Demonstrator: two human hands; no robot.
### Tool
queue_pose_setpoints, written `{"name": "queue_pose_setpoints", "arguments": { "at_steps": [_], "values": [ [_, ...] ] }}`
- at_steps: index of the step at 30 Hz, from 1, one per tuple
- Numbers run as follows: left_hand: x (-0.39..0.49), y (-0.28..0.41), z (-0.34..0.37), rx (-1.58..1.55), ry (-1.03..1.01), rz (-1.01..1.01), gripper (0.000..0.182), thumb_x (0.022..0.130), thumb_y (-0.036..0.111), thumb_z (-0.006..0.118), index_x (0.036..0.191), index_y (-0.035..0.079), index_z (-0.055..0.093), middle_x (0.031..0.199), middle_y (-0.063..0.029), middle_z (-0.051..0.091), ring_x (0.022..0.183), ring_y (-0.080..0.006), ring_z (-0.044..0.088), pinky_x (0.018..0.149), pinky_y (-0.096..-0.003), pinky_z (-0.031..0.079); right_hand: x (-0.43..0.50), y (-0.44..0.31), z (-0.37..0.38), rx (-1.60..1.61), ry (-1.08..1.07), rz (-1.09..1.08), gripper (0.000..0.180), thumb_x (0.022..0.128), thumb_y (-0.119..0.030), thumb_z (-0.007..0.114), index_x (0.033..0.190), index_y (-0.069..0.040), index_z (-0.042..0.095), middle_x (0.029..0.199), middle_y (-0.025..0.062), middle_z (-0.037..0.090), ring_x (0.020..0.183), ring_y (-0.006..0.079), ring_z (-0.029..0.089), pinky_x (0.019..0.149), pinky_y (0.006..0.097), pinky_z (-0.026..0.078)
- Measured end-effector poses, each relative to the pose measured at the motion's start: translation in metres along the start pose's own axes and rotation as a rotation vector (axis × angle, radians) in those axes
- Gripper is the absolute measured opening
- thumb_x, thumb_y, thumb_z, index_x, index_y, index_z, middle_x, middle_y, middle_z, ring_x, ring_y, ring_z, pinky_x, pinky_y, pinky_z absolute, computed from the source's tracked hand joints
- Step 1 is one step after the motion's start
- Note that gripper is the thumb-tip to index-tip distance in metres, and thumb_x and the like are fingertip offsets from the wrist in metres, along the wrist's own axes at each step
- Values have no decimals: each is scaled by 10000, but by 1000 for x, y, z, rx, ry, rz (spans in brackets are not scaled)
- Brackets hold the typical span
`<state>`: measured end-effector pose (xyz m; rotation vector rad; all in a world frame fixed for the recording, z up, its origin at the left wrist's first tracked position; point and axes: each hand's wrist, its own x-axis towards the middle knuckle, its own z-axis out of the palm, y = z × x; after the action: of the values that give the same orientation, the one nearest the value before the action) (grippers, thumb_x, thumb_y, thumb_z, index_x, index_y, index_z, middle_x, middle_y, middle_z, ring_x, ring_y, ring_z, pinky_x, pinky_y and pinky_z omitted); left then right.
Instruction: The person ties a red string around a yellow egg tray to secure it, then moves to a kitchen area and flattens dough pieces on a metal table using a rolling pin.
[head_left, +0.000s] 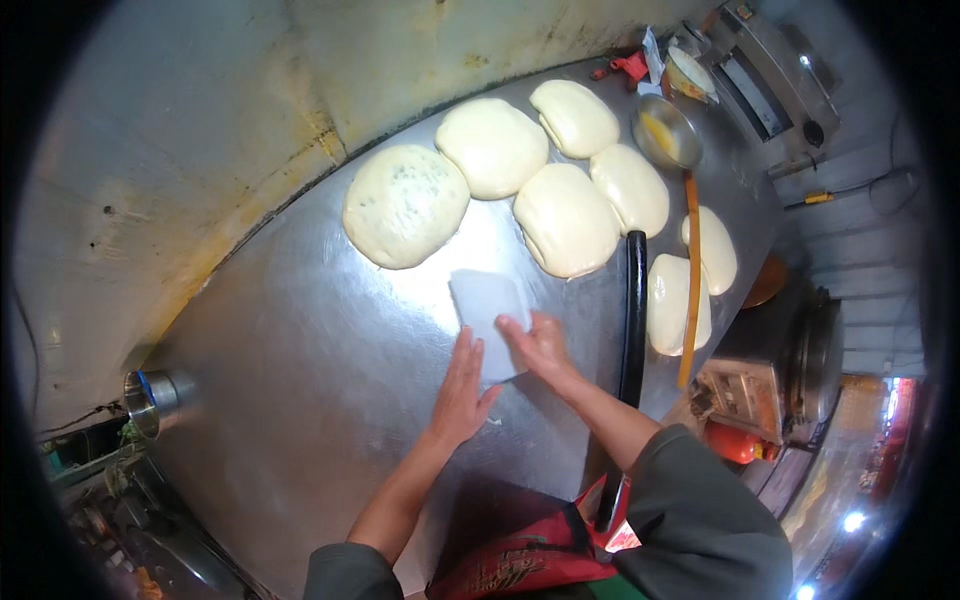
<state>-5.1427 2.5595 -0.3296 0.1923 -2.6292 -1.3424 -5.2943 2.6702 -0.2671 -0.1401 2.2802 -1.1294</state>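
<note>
A pale, flat rectangular sheet or scraper (487, 300) lies over the steel worktop (322, 360) in front of me; its material is hard to tell. My right hand (541, 343) grips its right edge, thumb on top. Along its left edge rests my left hand (461, 394), fingers extended and thumb apart, holding nothing. Beyond the sheet sit several flattened, glossy dough pieces: a round one with dark specks showing through (405, 206), a plain round one (492, 148) and a folded one (568, 220) among them.
Right of my hands runs a long black rod (634, 322). A wooden strip (691, 277) lies across smaller dough pieces (675, 304). Behind it stands a metal bowl with yellow liquid (666, 131). A metal cylinder (154, 403) is at the left edge; a stained wall (225, 112) borders the worktop.
</note>
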Motion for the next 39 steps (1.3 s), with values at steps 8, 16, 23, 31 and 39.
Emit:
{"name": "queue_pose_setpoints", "arguments": {
  "at_steps": [8,16,23,31,39],
  "values": [
    [117,-101,-75,184,620,-244,703,1028,307,499,1543,-51,182,1622,-252,124,1486,-428,196,1209,-456,222,151,-101,-27,-136,439,-655,243,935,-201,654,957,36,704,749,234,679,646,346,676,614,401,513],
    [142,-116,-83,167,585,-259,697,1052,368,437,1545,-48,172,1611,-265,165,1482,-413,214,1209,-436,216,185,-108,-8,-304,472,-723,219,904,-186,677,878,31,687,710,241,653,646,415,647,598,434,505],
    [143,-116,-83,183,562,-283,720,1036,352,479,1553,-34,158,1613,-255,166,1480,-410,216,1207,-438,226,214,-123,0,-428,449,-799,200,866,-194,700,827,2,693,712,231,658,669,423,653,606,470,517],
    [183,-148,-130,14,520,-164,582,1043,302,468,1481,-63,350,1552,-259,329,1443,-390,319,1186,-420,270,275,-156,8,-723,155,-624,262,829,-239,740,871,20,742,771,257,681,715,399,690,675,456,548],
    [256,-188,-153,-120,190,-50,490,1044,298,486,1433,0,472,1488,-201,462,1386,-332,427,1152,-365,326,318,-150,16,-512,-236,-618,364,799,-284,769,802,74,702,686,167,681,588,233,635,589,367,502]
  ]
}}
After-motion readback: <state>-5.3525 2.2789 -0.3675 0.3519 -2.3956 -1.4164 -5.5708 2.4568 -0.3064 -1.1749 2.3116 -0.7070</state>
